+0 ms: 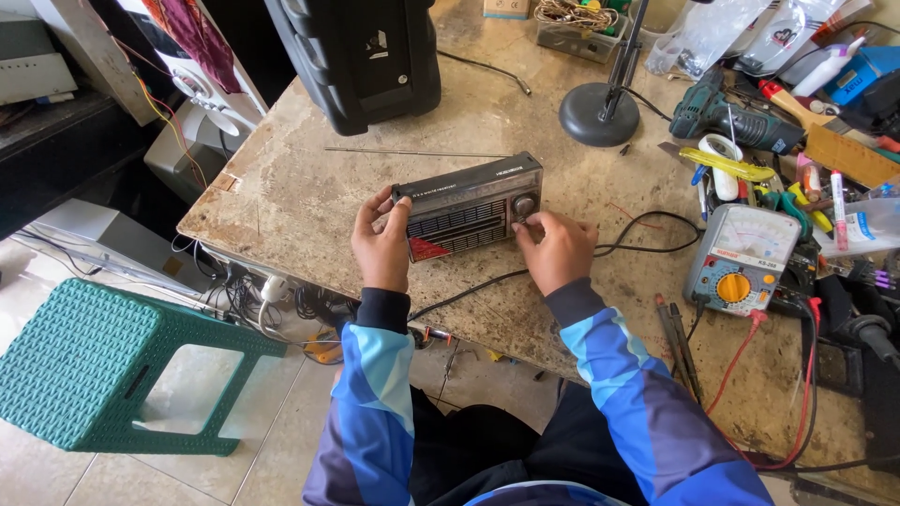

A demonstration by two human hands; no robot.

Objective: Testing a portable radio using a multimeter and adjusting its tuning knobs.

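Hands grip a radio [469, 208] near the bench [281, 201] front edge: left hand [382, 245] clasps its end, right hand [557, 249] pinches its knob [524, 205]. Fingertips hide behind the case.

Worn, stained counter [281, 201] of pale board, its corner chipped and its edge peeling. Below, pale floor tiles [56, 468] with grey joints, lit by soft daylight. Green woven-pattern plastic stool [94, 361] standing on the tiles at the left, just beside the counter's corner. Tangle of cables [253, 300] hanging under the counter edge. Dark shelf [47, 117] at the far left, white fan [202, 94] leaning behind the counter. Black round lamp base [600, 114] near the back, clutter of tools [750, 159] along the right side.
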